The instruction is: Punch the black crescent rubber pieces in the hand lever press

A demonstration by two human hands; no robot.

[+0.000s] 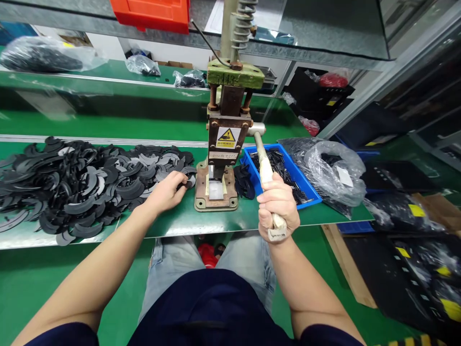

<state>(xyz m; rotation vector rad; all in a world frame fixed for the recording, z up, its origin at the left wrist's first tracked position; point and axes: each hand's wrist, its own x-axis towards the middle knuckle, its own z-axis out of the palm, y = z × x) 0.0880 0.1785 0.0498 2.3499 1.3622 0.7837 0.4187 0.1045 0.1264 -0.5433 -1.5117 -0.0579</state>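
A green and brown hand press (229, 132) stands on the green bench, with a pale block (216, 190) on its base. My right hand (278, 207) is wrapped round the press's taped lever (265, 168). Just left of the press base, my left hand (168, 192) has its fingers bent together at the edge of a heap of curved black parts (82, 182). A dark part shows at its fingertips; the fingers hide most of it. Several small black pieces (244, 181) lie against the right side of the base.
Right of the lever sits a blue bin (306, 185) of thin black parts, beside a clear plastic bag (334, 168). A red bin (151, 13) hangs over the bench. Bagged parts (41, 54) lie along the back shelf. Black trays (392, 283) stand at the lower right.
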